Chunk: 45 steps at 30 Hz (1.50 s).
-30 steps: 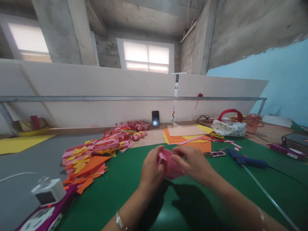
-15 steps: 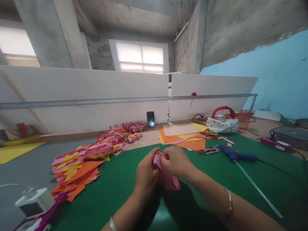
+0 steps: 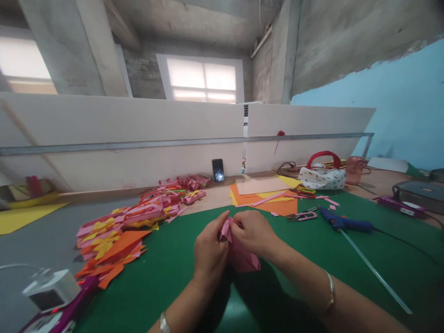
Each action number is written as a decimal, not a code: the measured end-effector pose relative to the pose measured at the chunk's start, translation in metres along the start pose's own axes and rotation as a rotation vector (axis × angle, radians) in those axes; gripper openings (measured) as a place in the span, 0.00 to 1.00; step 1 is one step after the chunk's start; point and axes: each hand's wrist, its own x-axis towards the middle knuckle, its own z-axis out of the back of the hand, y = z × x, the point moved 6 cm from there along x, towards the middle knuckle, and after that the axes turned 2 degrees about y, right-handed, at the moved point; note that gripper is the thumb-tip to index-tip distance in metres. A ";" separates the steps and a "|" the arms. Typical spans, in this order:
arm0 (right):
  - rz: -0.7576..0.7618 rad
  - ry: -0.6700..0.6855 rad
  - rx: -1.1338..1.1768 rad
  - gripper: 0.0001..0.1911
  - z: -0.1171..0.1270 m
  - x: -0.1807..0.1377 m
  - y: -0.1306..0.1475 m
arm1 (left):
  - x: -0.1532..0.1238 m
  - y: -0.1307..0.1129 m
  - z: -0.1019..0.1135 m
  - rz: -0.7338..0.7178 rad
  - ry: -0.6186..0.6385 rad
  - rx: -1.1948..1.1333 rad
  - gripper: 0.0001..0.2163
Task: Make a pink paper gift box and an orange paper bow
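At the left, a white charger [image 3: 52, 290] sits on a purple power strip [image 3: 85, 296]; beyond it, a heap of pink, orange and yellow paper pieces [image 3: 133, 216] spreads over the counter [image 3: 166, 270]. In the middle, the left hand [image 3: 211, 252] has its grip closed on the left side of a folded pink paper piece [image 3: 244, 257], and the right hand [image 3: 255, 232] pinches its top, fingertips partly hidden. Farther right lie orange paper [image 3: 287, 207], pink-handled snips [image 3: 308, 216] and a blue glue gun [image 3: 354, 225] with a clear stick [image 3: 373, 270].

Two hands [image 3: 231, 240] gripping folded pink paper [image 3: 244, 258], green mat [image 3: 166, 277], blue glue gun [image 3: 347, 224] rightward
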 end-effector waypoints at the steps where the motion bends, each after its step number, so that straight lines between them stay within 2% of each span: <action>1: 0.008 0.004 -0.003 0.15 0.000 0.000 0.001 | 0.000 0.000 0.000 0.001 0.002 0.006 0.20; 7: 0.058 0.011 -0.050 0.14 0.002 -0.005 0.009 | -0.001 -0.003 -0.001 -0.003 0.015 0.065 0.21; 14: 0.103 0.018 -0.031 0.12 0.002 -0.005 0.005 | -0.004 -0.009 -0.002 -0.103 0.024 0.023 0.26; 17: 0.114 0.021 -0.007 0.13 0.001 -0.005 0.003 | -0.003 -0.008 0.001 -0.046 0.000 0.028 0.23; 22: 0.112 0.015 0.039 0.14 0.000 -0.008 0.003 | -0.004 -0.010 0.004 0.087 -0.024 0.037 0.08; 27: 0.113 -0.004 0.086 0.14 0.002 -0.013 0.006 | -0.003 -0.012 0.005 0.092 -0.025 0.065 0.08; 32: 0.031 -0.027 0.145 0.15 0.006 -0.016 -0.001 | -0.004 -0.018 0.008 -0.020 -0.041 0.108 0.10; 37: 0.038 -0.023 0.189 0.14 0.006 -0.017 -0.007 | -0.008 -0.037 0.014 -0.222 -0.112 0.197 0.05; 41: 0.023 -0.012 0.217 0.15 0.003 -0.016 -0.009 | -0.009 -0.038 0.017 -0.290 -0.180 0.119 0.04; 45: -0.012 -0.008 0.224 0.15 0.001 -0.014 -0.011 | -0.010 -0.035 0.013 -0.357 -0.156 0.070 0.05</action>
